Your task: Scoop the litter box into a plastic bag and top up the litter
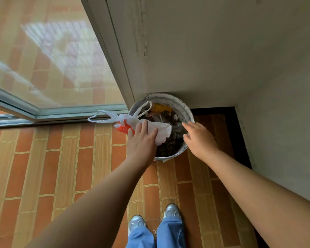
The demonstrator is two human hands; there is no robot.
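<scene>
A white bucket (pixel 168 97) stands on the floor in the corner, filled with dark clumpy matter (pixel 170 146) and an orange-yellow piece (pixel 160 108). A white plastic bag (pixel 162 128) with red print lies over the bucket's left rim, its handles sticking out to the left. My left hand (pixel 141 140) lies on top of the bag with straight fingers. My right hand (pixel 199 138) hovers over the bucket's right rim, fingers spread and holding nothing. No scoop or litter box is in sight.
A glass sliding door (pixel 52 59) and its metal track run along the left. A pale wall (pixel 231 59) closes the right side, with a dark strip (pixel 239 136) at its foot. My silver shoes (pixel 172 212) stand on orange floor tiles behind the bucket.
</scene>
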